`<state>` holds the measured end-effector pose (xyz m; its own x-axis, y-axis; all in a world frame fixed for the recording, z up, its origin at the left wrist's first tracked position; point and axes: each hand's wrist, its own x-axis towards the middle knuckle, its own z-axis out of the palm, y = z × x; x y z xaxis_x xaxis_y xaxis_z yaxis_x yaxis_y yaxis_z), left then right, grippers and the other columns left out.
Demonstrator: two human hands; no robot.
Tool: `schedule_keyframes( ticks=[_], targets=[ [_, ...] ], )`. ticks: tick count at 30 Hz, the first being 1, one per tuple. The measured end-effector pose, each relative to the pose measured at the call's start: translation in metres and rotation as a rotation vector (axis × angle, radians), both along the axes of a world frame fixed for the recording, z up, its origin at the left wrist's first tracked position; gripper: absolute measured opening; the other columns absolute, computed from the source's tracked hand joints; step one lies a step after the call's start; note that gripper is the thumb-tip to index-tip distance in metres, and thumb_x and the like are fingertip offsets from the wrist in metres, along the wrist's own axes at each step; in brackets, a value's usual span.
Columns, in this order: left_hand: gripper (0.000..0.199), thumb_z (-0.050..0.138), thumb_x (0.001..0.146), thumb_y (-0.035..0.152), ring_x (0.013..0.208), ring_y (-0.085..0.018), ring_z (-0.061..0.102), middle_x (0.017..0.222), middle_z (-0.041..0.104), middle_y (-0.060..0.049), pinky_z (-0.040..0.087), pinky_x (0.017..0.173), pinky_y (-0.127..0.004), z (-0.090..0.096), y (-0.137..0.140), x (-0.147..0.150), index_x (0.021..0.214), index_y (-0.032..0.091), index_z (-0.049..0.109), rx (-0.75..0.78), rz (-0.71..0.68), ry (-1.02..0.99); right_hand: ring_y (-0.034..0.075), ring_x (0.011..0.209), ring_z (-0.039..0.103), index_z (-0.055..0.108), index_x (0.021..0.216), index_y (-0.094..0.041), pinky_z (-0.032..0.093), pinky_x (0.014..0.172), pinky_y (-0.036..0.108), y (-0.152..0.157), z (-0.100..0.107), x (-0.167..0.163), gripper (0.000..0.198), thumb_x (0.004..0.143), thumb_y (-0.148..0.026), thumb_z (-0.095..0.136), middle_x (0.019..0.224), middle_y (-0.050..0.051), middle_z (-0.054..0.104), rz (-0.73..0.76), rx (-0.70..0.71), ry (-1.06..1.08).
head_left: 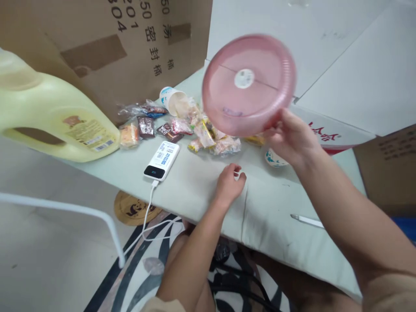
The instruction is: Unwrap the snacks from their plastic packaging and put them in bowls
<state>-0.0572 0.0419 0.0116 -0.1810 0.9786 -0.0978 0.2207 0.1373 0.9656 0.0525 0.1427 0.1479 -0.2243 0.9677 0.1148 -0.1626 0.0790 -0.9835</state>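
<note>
My right hand [287, 136] grips the lower right rim of a pink see-through plastic plate [221, 93], which is raised and tilted above the table. A round white sticker [244, 79] sits at the plate's middle. Low over the table, my left hand [230, 182] is loosely curled, with a gap between thumb and fingers and nothing visible in it. Wrapped snacks [224, 145] lie in a heap just beyond it, partly hidden by the plate. A paper cup [169, 99] rests on its side behind them, and another paper cup [274, 158] is partly covered by my right hand.
A white power bank [162, 160] with a plugged-in cable [150, 203] lies left of centre. The yellow jug [87, 117] stands at the left, before a cardboard box [182, 56]. A white pen-like tool [307, 220] lies near the table's [266, 203] front edge, by my right forearm.
</note>
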Motion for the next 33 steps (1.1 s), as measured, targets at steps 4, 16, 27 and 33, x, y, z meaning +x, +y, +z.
schedule_keyframes(
  ticks=[4, 16, 27, 33],
  targets=[
    [0.007, 0.060, 0.084, 0.019, 0.080, -0.014, 0.065, 0.096, 0.069, -0.005, 0.051, 0.078, -0.027, 0.000, 0.000, -0.008, 0.091, 0.019, 0.060, 0.010, 0.016, -0.026, 0.018, 0.067, 0.059, 0.058, 0.082, -0.032, 0.052, 0.060, 0.035, -0.065, 0.001, 0.084, 0.032, 0.067, -0.048, 0.082, 0.078, -0.002, 0.058, -0.336, 0.340, -0.268],
    [0.005, 0.055, 0.083, 0.021, 0.073, -0.013, 0.064, 0.084, 0.068, -0.001, 0.048, 0.072, -0.025, 0.004, -0.001, 0.031, 0.083, 0.020, 0.060, -0.017, -0.119, 0.011, 0.030, 0.077, 0.070, 0.064, 0.094, -0.031, 0.055, 0.070, 0.044, -0.197, -0.099, 0.249, 0.006, 0.091, -0.032, 0.059, 0.082, 0.007, 0.073, -0.523, 0.657, -1.429],
    [0.010, 0.053, 0.081, 0.026, 0.066, -0.013, 0.061, 0.073, 0.064, 0.001, 0.046, 0.064, -0.024, 0.002, 0.007, 0.061, 0.084, 0.020, 0.060, -0.074, -0.202, 0.089, 0.028, 0.080, 0.069, 0.069, 0.091, -0.024, 0.055, 0.075, 0.043, -0.159, -0.136, 0.274, 0.022, 0.095, -0.029, 0.048, 0.085, 0.010, 0.074, -0.432, 0.572, -1.414],
    [0.009, 0.053, 0.082, 0.025, 0.065, -0.013, 0.062, 0.076, 0.067, 0.000, 0.047, 0.065, -0.024, 0.005, 0.008, 0.052, 0.085, 0.020, 0.060, -0.068, -0.186, 0.080, 0.034, 0.105, 0.065, 0.067, 0.113, -0.023, 0.048, 0.094, 0.051, -0.152, -0.093, 0.253, 0.032, 0.087, -0.039, 0.058, 0.113, 0.015, 0.070, -0.497, 0.652, -1.540]
  ],
)
